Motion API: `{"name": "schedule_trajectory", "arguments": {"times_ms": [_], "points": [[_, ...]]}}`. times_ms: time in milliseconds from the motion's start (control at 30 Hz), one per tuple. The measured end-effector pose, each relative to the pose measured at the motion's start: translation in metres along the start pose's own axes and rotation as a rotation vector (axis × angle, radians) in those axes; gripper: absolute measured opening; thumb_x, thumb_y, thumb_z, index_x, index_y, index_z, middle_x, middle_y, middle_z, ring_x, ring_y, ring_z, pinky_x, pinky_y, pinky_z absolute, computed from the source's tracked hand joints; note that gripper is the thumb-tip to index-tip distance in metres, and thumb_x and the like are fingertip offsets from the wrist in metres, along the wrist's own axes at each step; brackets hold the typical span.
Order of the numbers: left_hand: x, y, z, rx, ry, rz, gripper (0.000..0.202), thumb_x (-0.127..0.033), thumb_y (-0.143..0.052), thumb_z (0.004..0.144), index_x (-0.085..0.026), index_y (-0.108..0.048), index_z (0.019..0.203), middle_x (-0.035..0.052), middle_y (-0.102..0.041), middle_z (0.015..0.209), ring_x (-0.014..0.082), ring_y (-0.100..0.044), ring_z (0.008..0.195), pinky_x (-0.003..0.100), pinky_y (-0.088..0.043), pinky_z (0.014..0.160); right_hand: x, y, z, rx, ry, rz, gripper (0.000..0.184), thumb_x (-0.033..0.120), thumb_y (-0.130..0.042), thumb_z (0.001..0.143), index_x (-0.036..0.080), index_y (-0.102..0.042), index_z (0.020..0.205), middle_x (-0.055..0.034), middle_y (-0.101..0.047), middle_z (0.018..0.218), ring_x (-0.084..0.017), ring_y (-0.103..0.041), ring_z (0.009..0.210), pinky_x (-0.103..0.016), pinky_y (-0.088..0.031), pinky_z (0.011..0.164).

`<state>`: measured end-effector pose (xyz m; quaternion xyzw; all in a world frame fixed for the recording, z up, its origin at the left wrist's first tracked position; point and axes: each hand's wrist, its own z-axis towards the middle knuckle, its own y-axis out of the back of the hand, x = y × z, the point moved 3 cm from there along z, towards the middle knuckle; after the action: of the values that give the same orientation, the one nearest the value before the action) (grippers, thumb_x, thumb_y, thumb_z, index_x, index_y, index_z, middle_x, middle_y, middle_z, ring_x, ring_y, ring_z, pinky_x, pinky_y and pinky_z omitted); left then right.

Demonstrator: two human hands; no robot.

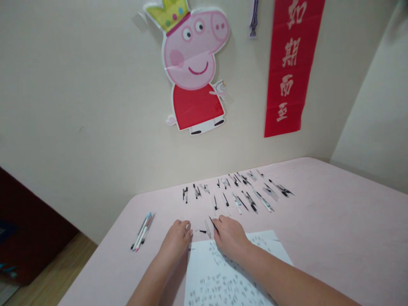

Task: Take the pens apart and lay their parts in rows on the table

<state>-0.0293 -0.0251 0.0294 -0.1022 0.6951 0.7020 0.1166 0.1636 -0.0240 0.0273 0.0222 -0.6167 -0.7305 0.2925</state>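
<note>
My right hand (pixel 231 237) pinches a thin, dark, pointed pen piece (pixel 213 222), its tip slanting up to the left. This hand rests over the top of a sheet of handwritten paper (pixel 219 280). Left of the paper's top corner, my left hand (pixel 177 238) has its fingers curled together; a small pale bit shows at the fingertips, too unclear to name. Between the hands lie a clear pen barrel (pixel 208 229) and a small black pen part (pixel 202 231), both on the pink tabletop (pixel 334 238).
Several pen parts (pixel 250 200) lie in rough rows toward the wall, black pieces beside clear tubes. A small bundle of whole pens (pixel 143 231) lies at the left. A cartoon pig cutout (pixel 197 102) and a red banner (pixel 291 68) hang on the wall.
</note>
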Motion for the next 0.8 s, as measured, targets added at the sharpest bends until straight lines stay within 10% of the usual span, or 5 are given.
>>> {"name": "schedule_trajectory", "arguments": {"times_ms": [433, 800], "points": [[-0.003, -0.005, -0.005, 0.062, -0.003, -0.034, 0.033, -0.021, -0.044, 0.083, -0.015, -0.056, 0.114, 0.0090, -0.057, 0.100, 0.0186, -0.057, 0.091, 0.027, -0.041, 0.083, 0.016, 0.001, -0.005, 0.141, 0.015, -0.035, 0.024, 0.009, -0.046, 0.079, 0.014, -0.065, 0.093, -0.0146, -0.064, 0.090, -0.026, -0.059, 0.084, -0.034, -0.041, 0.069], [-0.017, -0.012, -0.007, 0.133, -0.013, -0.009, 0.036, -0.023, -0.043, 0.084, -0.015, -0.048, 0.119, 0.0102, -0.053, 0.107, 0.0187, -0.055, 0.096, 0.026, -0.040, 0.084, 0.022, -0.001, -0.012, 0.173, 0.258, 0.148, 0.038, 0.032, -0.056, 0.079, 0.014, -0.057, 0.113, -0.0103, -0.058, 0.102, -0.024, -0.052, 0.094, -0.034, -0.039, 0.083]]}}
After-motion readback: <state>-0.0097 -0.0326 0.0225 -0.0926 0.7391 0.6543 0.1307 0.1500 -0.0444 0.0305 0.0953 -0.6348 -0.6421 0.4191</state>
